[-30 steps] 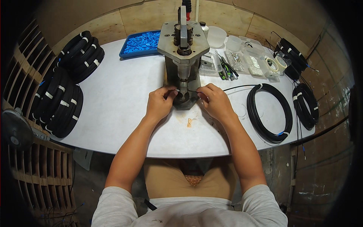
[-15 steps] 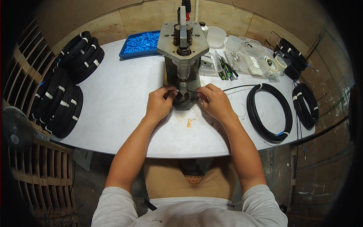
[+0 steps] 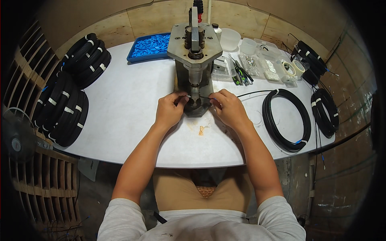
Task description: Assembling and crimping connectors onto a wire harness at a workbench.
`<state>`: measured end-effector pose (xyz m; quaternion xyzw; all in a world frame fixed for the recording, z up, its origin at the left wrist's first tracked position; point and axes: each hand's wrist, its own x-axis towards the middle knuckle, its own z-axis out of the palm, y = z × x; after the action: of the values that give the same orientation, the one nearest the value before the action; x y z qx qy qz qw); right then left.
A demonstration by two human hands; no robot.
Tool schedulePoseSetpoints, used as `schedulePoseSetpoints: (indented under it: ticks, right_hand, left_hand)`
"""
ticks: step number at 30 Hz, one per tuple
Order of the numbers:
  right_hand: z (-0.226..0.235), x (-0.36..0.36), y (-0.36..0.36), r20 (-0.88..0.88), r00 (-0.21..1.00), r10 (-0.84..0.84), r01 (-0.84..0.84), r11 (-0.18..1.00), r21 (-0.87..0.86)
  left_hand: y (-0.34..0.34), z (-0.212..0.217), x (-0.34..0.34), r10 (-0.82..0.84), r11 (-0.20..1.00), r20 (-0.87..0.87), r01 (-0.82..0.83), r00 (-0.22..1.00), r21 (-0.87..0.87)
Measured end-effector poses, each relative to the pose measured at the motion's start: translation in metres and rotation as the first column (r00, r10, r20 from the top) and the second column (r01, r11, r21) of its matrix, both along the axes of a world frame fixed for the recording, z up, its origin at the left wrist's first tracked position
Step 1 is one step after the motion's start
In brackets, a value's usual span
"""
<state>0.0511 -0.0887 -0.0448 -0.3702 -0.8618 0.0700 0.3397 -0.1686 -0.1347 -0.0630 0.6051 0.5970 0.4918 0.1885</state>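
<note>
Table: white, with one orange-tan patch
Press: grey metal, darker toward the base
Single coil: black, white bands, blue spot
Stacked coils: black, striped with white bands
Tray: deep blue
Small pieces: brighter blue
Pliers: green and black
Bottle: white, black cap
Wall: pale yellowish wood grain
Sleeves: light grey
Trousers: tan
Seat: orange-brown weave

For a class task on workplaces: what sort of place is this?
Likely a workshop handling cable: a metal press stands on the table, banded black cable coils sit on its left, and a blue tray holds small blue parts.
</note>
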Motion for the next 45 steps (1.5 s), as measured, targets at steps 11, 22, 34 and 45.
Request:
schedulePoseSetpoints:
  ticks: [11, 22, 34, 45]
  right_hand:
    - [0.0012, -0.0003, -0.0011, -0.001, 1.0, 0.0, 0.0, 1.0, -0.007]
    - [0.0007, 0.0011, -0.0001, 0.017, 1.0, 0.011, -0.011, 1.0, -0.004]
    - [0.0012, -0.0003, -0.0007, -0.01, 1.0, 0.006, -0.006, 1.0, 0.002]
    - [-0.0009, 0.001, 0.0011, 0.013, 1.0, 0.008, -0.008, 1.0, 0.012]
  left_hand:
    - [-0.0003, 0.0008, 0.0002, 0.001, 1.0, 0.004, -0.001, 1.0, -0.018]
    - [0.0022, -0.0043, -0.0018, -0.009, 1.0, 0.018, 0.009, 1.0, 0.009]
    - [0.002, -0.0032, -0.0015, -0.005, 1.0, 0.0, 0.005, 1.0, 0.004]
    - [0.0011, -0.0012, -0.0005, -0.005, 1.0, 0.003, 0.005, 1.0, 0.007]
